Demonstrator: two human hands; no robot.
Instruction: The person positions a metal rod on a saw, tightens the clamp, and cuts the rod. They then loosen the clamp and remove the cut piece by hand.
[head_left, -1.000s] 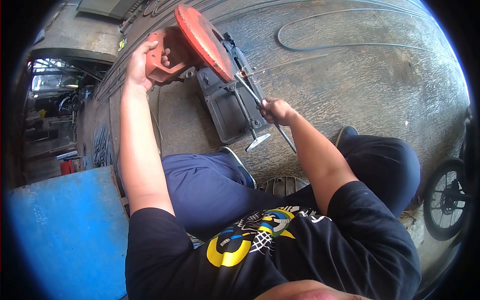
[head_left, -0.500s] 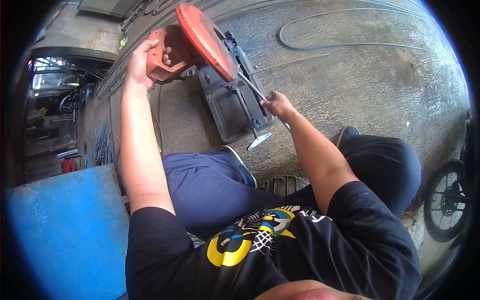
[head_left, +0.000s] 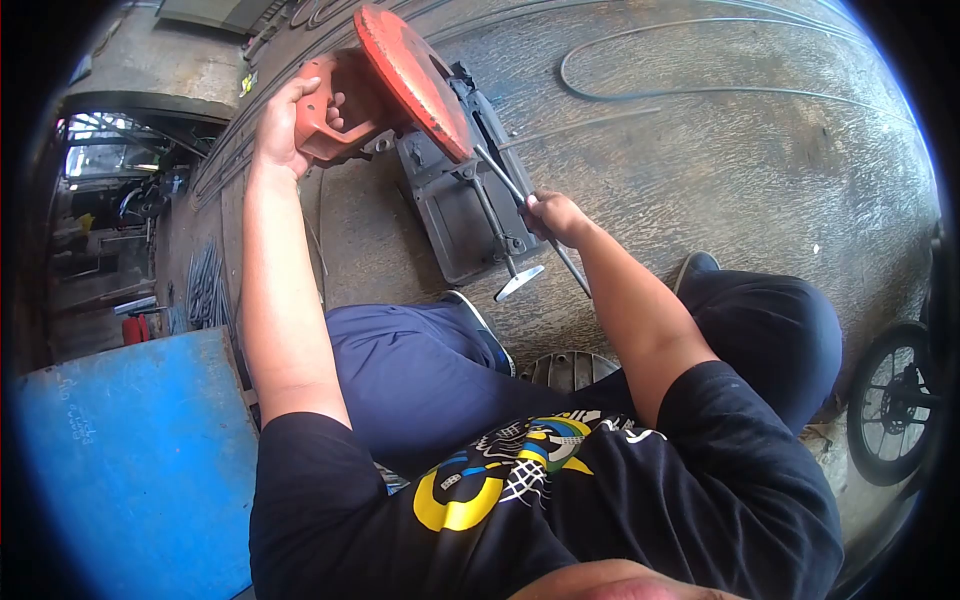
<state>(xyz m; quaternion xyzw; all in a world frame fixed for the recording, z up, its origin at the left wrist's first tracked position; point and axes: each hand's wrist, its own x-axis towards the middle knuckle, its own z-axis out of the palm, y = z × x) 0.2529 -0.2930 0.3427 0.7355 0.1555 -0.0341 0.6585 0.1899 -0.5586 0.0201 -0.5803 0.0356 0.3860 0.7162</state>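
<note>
A cut-off saw with a worn red blade guard (head_left: 415, 80) stands on the floor ahead of me. My left hand (head_left: 285, 130) is wrapped round the saw's red handle (head_left: 318, 125). Below the guard is the grey saw base (head_left: 455, 225), with a vise screw ending in a pale crank handle (head_left: 519, 283). My right hand (head_left: 555, 217) is closed on a thin metal rod (head_left: 572, 268). The rod's far end runs up to the lower edge of the guard; its contact with the blade is hidden.
Bent steel rod (head_left: 700, 90) lies across the floor at the upper right. A blue metal panel (head_left: 140, 460) is at the lower left, near a bundle of rods (head_left: 205, 285). A wheel (head_left: 890, 405) stands at the right edge. My knees flank the saw base.
My right hand has shifted slightly, and the rod's near end reaches a little further toward me. The left hand and saw have barely moved.
</note>
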